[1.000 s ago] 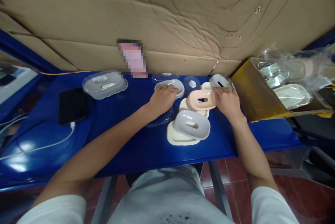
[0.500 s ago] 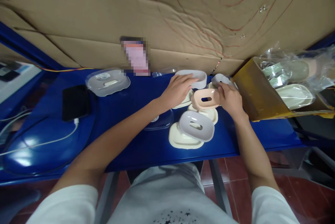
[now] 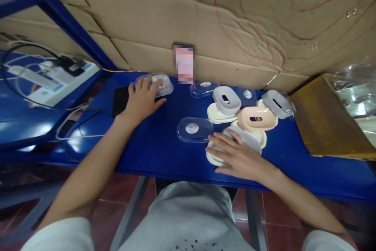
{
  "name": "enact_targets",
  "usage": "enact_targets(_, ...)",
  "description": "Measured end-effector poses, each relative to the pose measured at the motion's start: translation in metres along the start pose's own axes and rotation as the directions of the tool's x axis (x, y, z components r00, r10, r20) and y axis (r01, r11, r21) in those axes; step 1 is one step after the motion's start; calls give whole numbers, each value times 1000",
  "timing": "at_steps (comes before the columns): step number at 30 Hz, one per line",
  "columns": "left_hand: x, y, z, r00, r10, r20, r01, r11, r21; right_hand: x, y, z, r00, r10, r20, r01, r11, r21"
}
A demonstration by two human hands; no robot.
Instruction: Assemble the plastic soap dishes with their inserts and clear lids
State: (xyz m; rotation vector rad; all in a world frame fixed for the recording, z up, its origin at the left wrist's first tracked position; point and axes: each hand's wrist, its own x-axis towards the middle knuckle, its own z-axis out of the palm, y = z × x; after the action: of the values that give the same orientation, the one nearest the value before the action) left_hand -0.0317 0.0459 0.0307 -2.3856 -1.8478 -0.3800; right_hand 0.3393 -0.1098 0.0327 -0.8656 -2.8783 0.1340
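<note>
My left hand [image 3: 143,100] is open, its fingers spread over a grey oval soap-dish-like piece under a clear lid [image 3: 165,85] at the back left. My right hand [image 3: 237,156] lies open over a grey oval shell [image 3: 249,140] and a cream tray [image 3: 214,161], partly covering both. Beyond it sit a peach slotted dish [image 3: 260,119], a grey slotted dish [image 3: 226,101] on a cream base [image 3: 219,114], and another grey slotted dish [image 3: 276,104]. A clear lid with a round sticker [image 3: 194,130] lies left of my right hand.
A phone [image 3: 185,63] leans on the cardboard at the back. Beside my left hand lies a black device [image 3: 119,102]. A carton [image 3: 331,121] with plastic-wrapped pieces stands on the right. Cables and a power strip [image 3: 63,84] are at the far left; more clear lids [image 3: 204,88] lie behind.
My left hand has left the grey dish at the back and moved left to the lidded piece. My right hand has moved from the peach dish down to the front grey shell. The view has shifted left.
</note>
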Motion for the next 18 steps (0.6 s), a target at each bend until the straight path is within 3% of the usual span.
enact_targets(2,-5,-8,-2,999,-10,43,8,999,32,-1,12,1,997,67,-41,-70,995,-78)
enact_targets(6,-19,-2,-9,996,87,18,-87,995,-45,-6,33,-7,978,160,-134,-185,961,-206)
enact_targets(9,-31,6,-10,983,180,-40,-185,959,-217,-1,26,-8,980,128,-155,-158,966,-205)
enact_targets(13,-38,26,-8,957,246,-151,-288,838,-463,14,7,-4,979,88,-182,-119,979,-168)
enact_targets(15,-36,45,-4,920,361,-154,-384,744,-547,21,4,-3,964,119,-239,-163,971,-173)
enact_targets(18,-32,75,0,796,586,-151,-551,599,-581,26,11,-3,941,159,-297,-222,956,-193)
